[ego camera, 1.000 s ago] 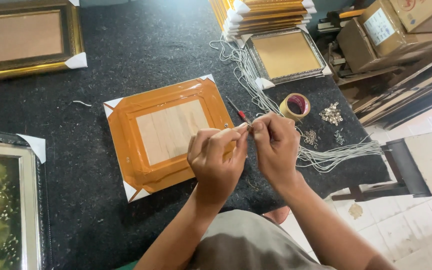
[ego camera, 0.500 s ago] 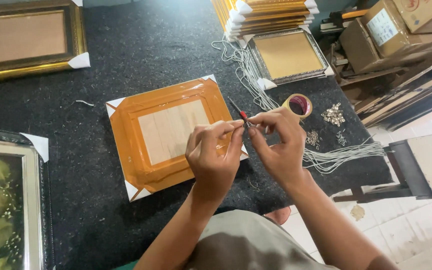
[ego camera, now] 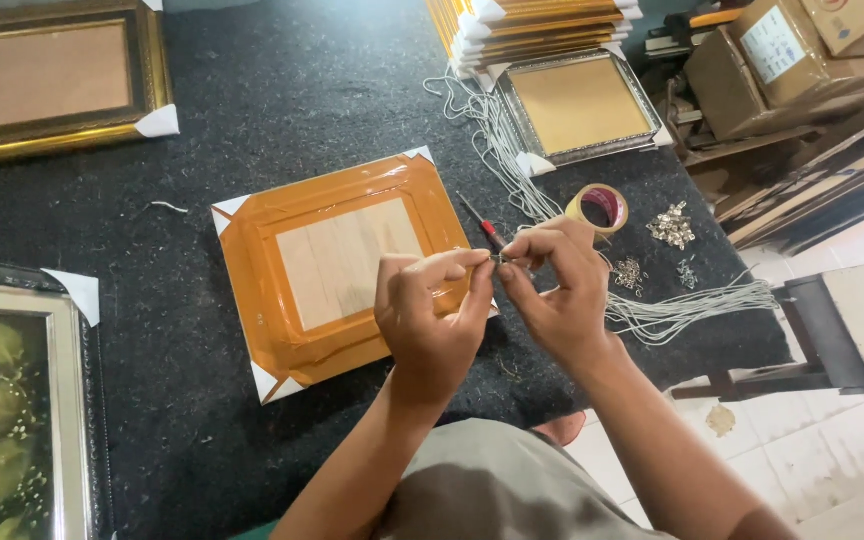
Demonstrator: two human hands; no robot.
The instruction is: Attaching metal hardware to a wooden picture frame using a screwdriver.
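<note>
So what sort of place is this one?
Probably a picture-framing workshop: a stack of gilt frames, a taped frame back on the dark felt-covered table, plus cut cords and small metal hangers.

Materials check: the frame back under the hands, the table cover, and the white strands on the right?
Frame back: pale wood-grain panel, probably plywood or hardboard, edged in glossy orange-brown tape that shows glare and wrinkles. Table cover: dark, matte, speckled, likely felt or carpet. White strands: thin cord, limp and bundled; fibre unclear. Both hands pinch a tiny piece, too small to judge.
</note>
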